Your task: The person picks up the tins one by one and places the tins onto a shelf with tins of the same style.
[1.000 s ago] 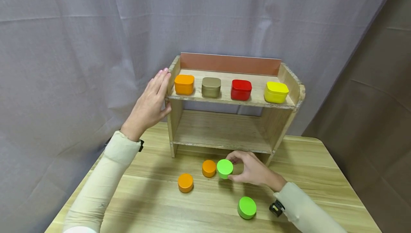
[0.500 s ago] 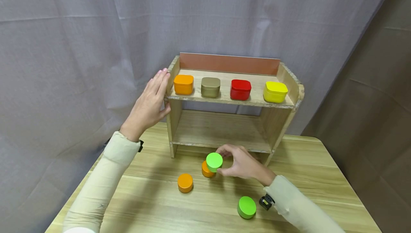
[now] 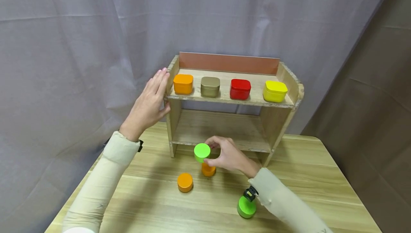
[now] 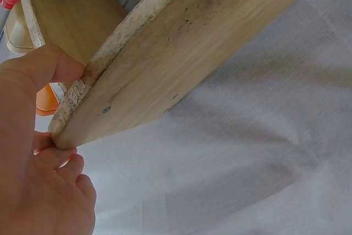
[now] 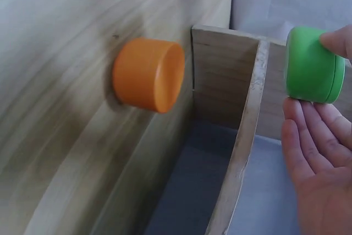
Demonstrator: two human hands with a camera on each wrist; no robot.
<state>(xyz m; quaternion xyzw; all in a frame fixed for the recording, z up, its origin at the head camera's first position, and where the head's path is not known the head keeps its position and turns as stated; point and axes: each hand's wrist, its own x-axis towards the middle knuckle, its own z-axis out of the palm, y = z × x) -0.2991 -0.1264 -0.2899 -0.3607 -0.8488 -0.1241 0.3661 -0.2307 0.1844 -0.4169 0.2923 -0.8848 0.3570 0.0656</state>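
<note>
My left hand (image 3: 147, 106) grips the left side panel of a two-tier wooden shelf (image 3: 221, 126). In the left wrist view, its thumb and fingers (image 4: 70, 169) pinch the panel's edge. My right hand (image 3: 229, 155) holds a green round box (image 3: 202, 152) between thumb and fingertips. The right wrist view shows this box (image 5: 311, 65) raised beside the lower shelf board, with a seam near one end. In the head view it hangs before the lower board's front edge, overlapping the nearer-to-shelf orange round box (image 3: 208, 170). Another orange round box (image 3: 184, 182) stands on the table, left of it.
On the top board, an orange box (image 3: 183, 84), an olive box (image 3: 210, 87), a red box (image 3: 240, 89) and a yellow box (image 3: 275, 91) stand in a row. A second green round box (image 3: 246, 208) is on the table (image 3: 154, 211) beside my right sleeve. Grey curtain (image 3: 96, 40) hangs behind.
My right hand has carried the green round box leftward and up, past the orange round box towards the lower shelf board. My left hand keeps its place on the shelf.
</note>
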